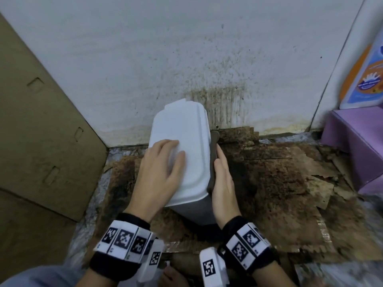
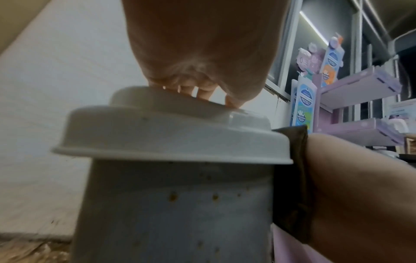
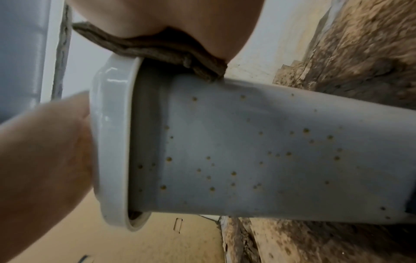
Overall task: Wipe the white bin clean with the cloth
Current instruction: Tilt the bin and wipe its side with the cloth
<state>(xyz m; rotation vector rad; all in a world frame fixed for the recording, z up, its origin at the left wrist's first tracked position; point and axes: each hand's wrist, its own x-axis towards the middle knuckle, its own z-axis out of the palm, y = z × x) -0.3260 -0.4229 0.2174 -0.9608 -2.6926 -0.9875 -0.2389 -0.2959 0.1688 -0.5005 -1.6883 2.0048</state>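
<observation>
A white bin [image 1: 186,129] with a closed lid stands on the floor by the wall. Its side wall [image 3: 247,151] is dotted with brown specks. My left hand [image 1: 165,160] lies flat on the lid, fingers [image 2: 202,92] straight and touching the raised top. My right hand [image 1: 220,175] presses a brown cloth [image 1: 213,146] flat against the bin's right side, just under the lid rim. The cloth [image 3: 162,48] is folded between my palm and the bin wall. In the left wrist view the cloth [image 2: 290,178] shows as a dark strip beside the lid edge.
Stained brown cardboard sheets [image 1: 279,183] cover the floor around the bin. The wall [image 1: 217,100] behind it is spattered brown. A tall cardboard panel [image 1: 41,131] stands at the left, and a purple display stand [image 1: 356,146] at the right.
</observation>
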